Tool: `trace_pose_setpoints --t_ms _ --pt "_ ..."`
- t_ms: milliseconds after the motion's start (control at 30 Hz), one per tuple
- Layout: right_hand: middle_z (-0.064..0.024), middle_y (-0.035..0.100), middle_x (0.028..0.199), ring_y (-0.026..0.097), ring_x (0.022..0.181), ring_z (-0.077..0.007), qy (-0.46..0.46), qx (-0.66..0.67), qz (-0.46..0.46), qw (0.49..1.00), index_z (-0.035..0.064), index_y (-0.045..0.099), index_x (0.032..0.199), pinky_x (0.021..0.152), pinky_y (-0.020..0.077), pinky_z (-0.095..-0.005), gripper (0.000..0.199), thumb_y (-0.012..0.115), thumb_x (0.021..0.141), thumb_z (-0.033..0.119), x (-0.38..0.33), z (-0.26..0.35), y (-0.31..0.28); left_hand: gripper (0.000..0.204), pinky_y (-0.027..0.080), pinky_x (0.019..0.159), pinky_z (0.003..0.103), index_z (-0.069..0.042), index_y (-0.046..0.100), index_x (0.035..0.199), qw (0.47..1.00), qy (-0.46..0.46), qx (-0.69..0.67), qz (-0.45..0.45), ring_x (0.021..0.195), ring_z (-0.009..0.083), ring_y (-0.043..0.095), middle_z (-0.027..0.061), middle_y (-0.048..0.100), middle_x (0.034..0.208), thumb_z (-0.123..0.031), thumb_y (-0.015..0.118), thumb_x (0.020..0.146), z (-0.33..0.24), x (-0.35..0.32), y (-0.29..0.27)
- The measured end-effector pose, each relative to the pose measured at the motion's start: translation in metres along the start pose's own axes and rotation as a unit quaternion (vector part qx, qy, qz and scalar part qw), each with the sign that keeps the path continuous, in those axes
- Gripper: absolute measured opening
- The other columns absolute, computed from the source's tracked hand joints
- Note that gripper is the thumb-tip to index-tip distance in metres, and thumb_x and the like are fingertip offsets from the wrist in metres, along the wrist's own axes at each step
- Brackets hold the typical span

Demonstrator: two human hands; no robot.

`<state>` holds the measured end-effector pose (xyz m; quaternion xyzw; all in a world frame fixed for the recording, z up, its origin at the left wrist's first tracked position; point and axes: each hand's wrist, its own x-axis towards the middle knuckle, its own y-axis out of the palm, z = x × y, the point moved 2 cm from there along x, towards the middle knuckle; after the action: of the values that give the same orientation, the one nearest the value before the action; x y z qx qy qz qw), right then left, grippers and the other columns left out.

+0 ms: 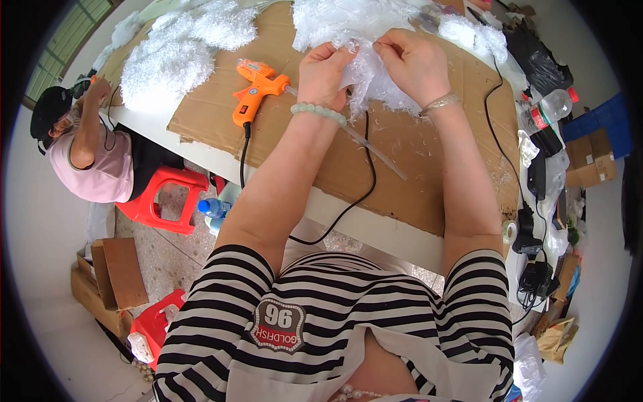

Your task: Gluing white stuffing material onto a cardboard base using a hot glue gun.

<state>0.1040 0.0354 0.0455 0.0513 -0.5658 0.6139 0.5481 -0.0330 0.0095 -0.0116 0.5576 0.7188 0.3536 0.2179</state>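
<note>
Closest to me I see my striped shirt [335, 321] filling the lower edge, with both bare forearms running up from it toward the table [388, 234]. Over the sheet of brown cardboard [429, 167] that covers the tabletop, my left hand [323, 74], with a pale bead bracelet [319, 112] at its wrist, has its fingers curled tight and pinching the near edge of a white fluffy tuft [372, 77]. My right hand [415, 63], wearing a thin silver bangle [439, 102], is likewise pinched shut on the same tuft from the other side, so the piece sits between the two hands just above the cardboard. Just left of my left hand lies an orange glue gun [256, 90] on its side, its black cord [242, 157] trailing over the table edge; a clear glue stick [375, 151] lies near my wrists. Beyond the hands, larger heaps of white fluff [181, 47] cover the far cardboard. Off to the left, another person in a pink top [100, 167] sits beside a red plastic stool [164, 197].
</note>
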Motion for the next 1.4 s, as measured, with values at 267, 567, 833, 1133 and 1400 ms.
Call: trace_pose_setpoints --t_ms 267,567,833,1133,1400 --pt "-0.0084 0.06 0.065 0.058 0.059 -0.0256 -0.01 -0.086 0.013 0.996 0.0078 0.06 0.074 0.055 0.0467 -0.0356 0.015 0.059 0.078 0.022 0.006 0.004 -0.013 0.004 0.05 0.059 0.028 0.002 0.061 0.078 1.0 0.008 -0.011 0.005 0.065 0.0157 0.06 0.0084 0.064 0.076 0.004 0.062 0.076 -0.002 -0.004 0.004" --pt "-0.0046 0.064 0.09 0.061 0.079 -0.0156 0.024 0.776 0.085 0.624 0.0051 0.059 0.097 0.068 0.0497 -0.0276 0.017 0.059 0.08 0.004 0.017 -0.009 -0.063 0.006 0.042 0.053 0.024 0.001 0.057 0.071 0.989 0.071 0.019 -0.126 0.056 0.0104 0.05 0.0033 0.056 0.067 0.004 0.059 0.076 -0.003 0.01 -0.017" --pt "-0.0134 0.055 0.111 0.055 0.098 -0.0264 -0.011 0.835 -0.022 0.55 -0.0032 0.04 0.126 0.098 0.0381 -0.0498 0.038 0.042 0.092 0.013 0.009 -0.053 -0.143 0.01 0.041 0.051 0.024 0.0 0.054 0.073 0.975 0.096 -0.02 -0.2 0.057 0.0109 0.05 0.0033 0.055 0.067 0.008 0.051 0.076 -0.011 0.007 -0.015" --pt "-0.0065 0.063 0.086 0.061 0.073 -0.0126 0.263 0.432 0.005 0.862 -0.0014 0.058 0.101 0.067 0.0494 -0.0235 0.021 0.057 0.082 0.008 0.013 -0.065 -0.035 0.009 0.044 0.046 0.025 -0.002 0.056 0.079 0.993 0.09 -0.012 -0.078 0.056 0.0109 0.054 0.0045 0.058 0.071 0.004 0.05 0.08 -0.014 0.003 -0.004" --pt "-0.0016 0.064 0.086 0.058 0.072 -0.0083 0.248 0.36 0.017 0.899 0.0025 0.061 0.103 0.064 0.0455 -0.0213 0.024 0.063 0.082 0.013 0.009 -0.014 -0.016 0.004 0.043 0.045 0.023 -0.004 0.058 0.081 0.996 0.082 -0.007 -0.026 0.055 0.0094 0.054 0.0022 0.06 0.069 -0.004 0.062 0.079 -0.01 0.006 -0.004"
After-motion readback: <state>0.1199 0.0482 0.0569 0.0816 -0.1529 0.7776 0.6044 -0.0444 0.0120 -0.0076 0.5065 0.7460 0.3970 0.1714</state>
